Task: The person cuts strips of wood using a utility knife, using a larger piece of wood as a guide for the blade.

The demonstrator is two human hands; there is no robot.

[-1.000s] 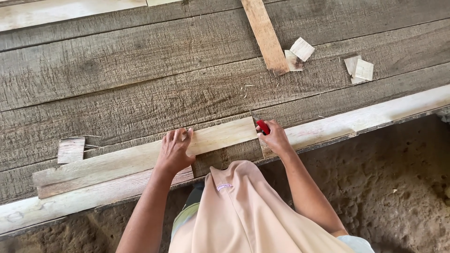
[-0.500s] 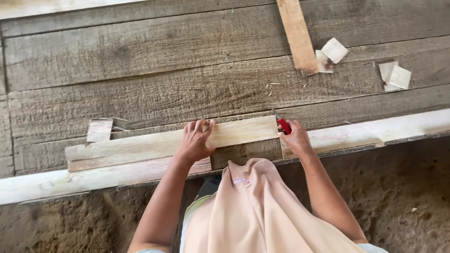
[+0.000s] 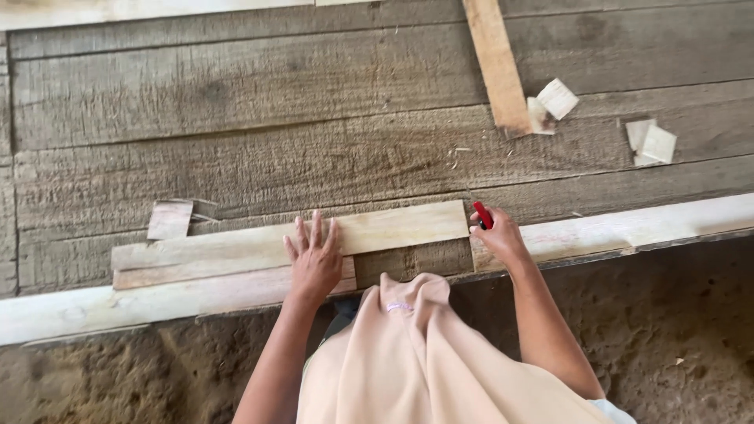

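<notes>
The person is leaning over a platform of weathered planks (image 3: 236, 102), and the left hand (image 3: 314, 263) is lying flat with fingers spread, pressing on a pale wooden slat (image 3: 393, 228) that is resting on the planks near the front edge. The right hand (image 3: 496, 235) is curled around a red marker (image 3: 482, 214) and is sitting at the slat's right end — the tip looks to be touching or just beside that end. No drawn line is showing on the slat, so any marking seems barely begun. A second slat (image 3: 196, 275) is lying just under the first, and small offcuts (image 3: 652, 141) are lying well apart — upper right.
</notes>
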